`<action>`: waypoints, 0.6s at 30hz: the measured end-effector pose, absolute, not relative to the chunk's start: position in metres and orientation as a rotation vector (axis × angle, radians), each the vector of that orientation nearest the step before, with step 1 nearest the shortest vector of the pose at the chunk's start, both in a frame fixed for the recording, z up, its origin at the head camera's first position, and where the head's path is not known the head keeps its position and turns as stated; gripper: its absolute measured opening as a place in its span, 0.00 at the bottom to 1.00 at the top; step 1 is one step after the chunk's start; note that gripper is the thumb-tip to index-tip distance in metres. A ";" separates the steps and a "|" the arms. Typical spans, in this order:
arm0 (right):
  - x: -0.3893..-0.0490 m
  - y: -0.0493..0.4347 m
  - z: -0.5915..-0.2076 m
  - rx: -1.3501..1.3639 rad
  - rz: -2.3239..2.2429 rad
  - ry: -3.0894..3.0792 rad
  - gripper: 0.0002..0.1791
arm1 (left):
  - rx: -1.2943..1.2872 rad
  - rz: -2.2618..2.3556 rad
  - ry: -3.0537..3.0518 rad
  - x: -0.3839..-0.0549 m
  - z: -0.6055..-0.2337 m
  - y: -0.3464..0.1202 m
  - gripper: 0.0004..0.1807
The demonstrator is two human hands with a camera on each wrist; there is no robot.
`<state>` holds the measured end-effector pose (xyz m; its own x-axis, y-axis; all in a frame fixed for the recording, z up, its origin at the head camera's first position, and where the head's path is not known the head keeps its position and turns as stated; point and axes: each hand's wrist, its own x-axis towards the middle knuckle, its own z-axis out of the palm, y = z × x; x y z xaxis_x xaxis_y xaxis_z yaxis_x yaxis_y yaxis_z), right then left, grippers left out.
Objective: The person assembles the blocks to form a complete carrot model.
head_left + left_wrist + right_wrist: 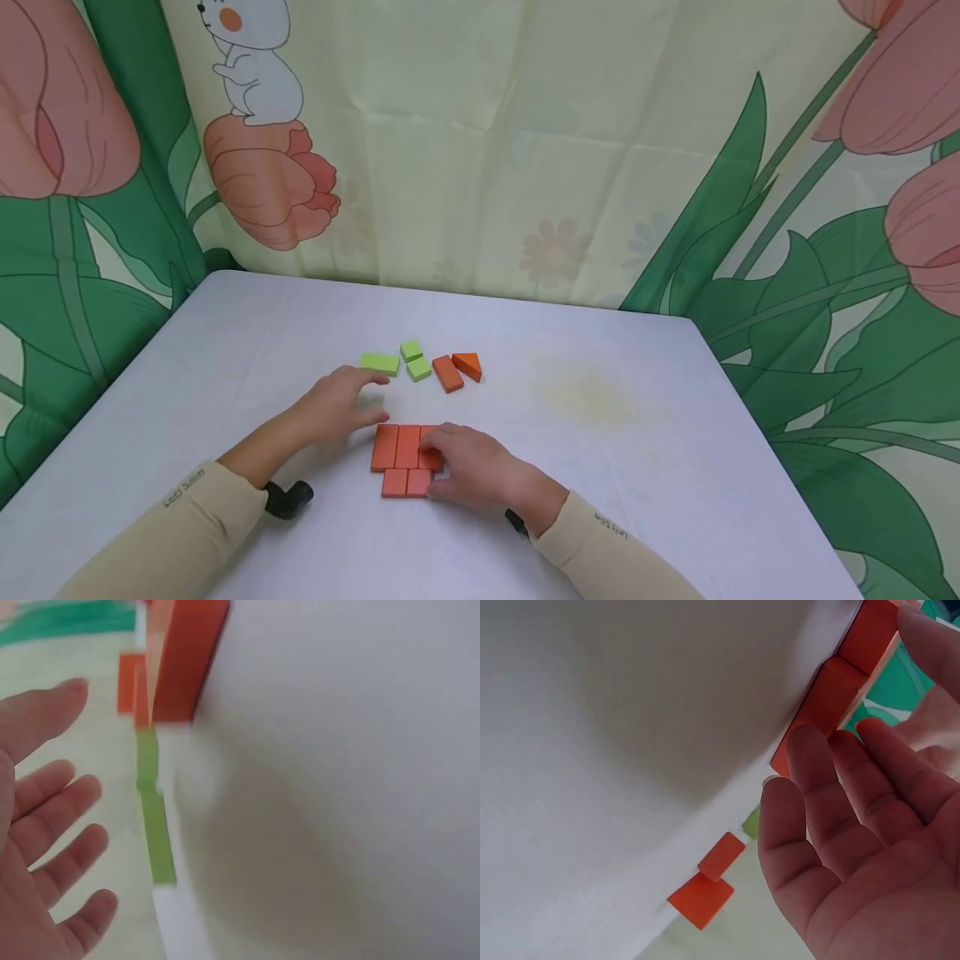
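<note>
Red-orange blocks lie flat together on the table: three longer ones (407,447) side by side, and two shorter ones (394,483) against their near edge. My right hand (480,468) rests along the right side of this group, thumb beside the near row and fingertips at the right-hand long block (431,460). Its fingers look only gently bent in the right wrist view. Just beyond the group's far left corner is my left hand (337,404), thumb and fingers spread apart with nothing between them.
Farther back lie a green rectangular block (379,364), two small green blocks (411,351), an orange rectangular block (447,374) and an orange triangular block (468,366). The white-covered table (600,500) ends at a printed curtain (480,167).
</note>
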<state>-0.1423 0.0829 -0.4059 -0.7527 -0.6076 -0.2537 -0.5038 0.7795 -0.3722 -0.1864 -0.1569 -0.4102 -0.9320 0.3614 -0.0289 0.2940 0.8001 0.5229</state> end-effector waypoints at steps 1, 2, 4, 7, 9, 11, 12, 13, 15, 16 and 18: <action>-0.143 0.083 -0.406 -0.845 -0.400 2.608 0.28 | 0.517 0.777 2.878 -0.194 -0.409 -0.158 0.28; -0.143 0.083 -0.405 -0.847 -0.399 2.607 0.29 | 0.510 0.751 2.894 -0.200 -0.408 -0.159 0.29; -0.143 0.083 -0.405 -0.850 -0.398 2.604 0.29 | 0.502 0.696 2.921 -0.213 -0.407 -0.159 0.29; -0.143 0.083 -0.405 -0.865 -0.391 2.599 0.29 | 0.467 0.634 2.929 -0.227 -0.406 -0.159 0.30; -0.143 0.083 -0.404 -0.877 -0.387 2.597 0.29 | 0.450 0.607 2.923 -0.235 -0.407 -0.158 0.30; -0.144 0.083 -0.404 -0.883 -0.384 2.596 0.29 | 0.434 0.595 2.908 -0.242 -0.408 -0.156 0.30; -0.144 0.083 -0.403 -0.886 -0.380 2.597 0.29 | 0.438 0.589 2.903 -0.245 -0.409 -0.155 0.29; -0.144 0.083 -0.403 -0.888 -0.377 2.598 0.29 | 0.444 0.587 2.899 -0.249 -0.409 -0.154 0.29; -0.145 0.084 -0.403 -0.886 -0.375 2.600 0.29 | 0.463 0.584 2.894 -0.254 -0.410 -0.151 0.27; -0.145 0.084 -0.403 -0.888 -0.373 2.601 0.29 | 0.470 0.583 2.892 -0.256 -0.410 -0.150 0.27; -0.145 0.085 -0.403 -0.892 -0.370 2.602 0.28 | 0.472 0.592 2.879 -0.259 -0.410 -0.146 0.26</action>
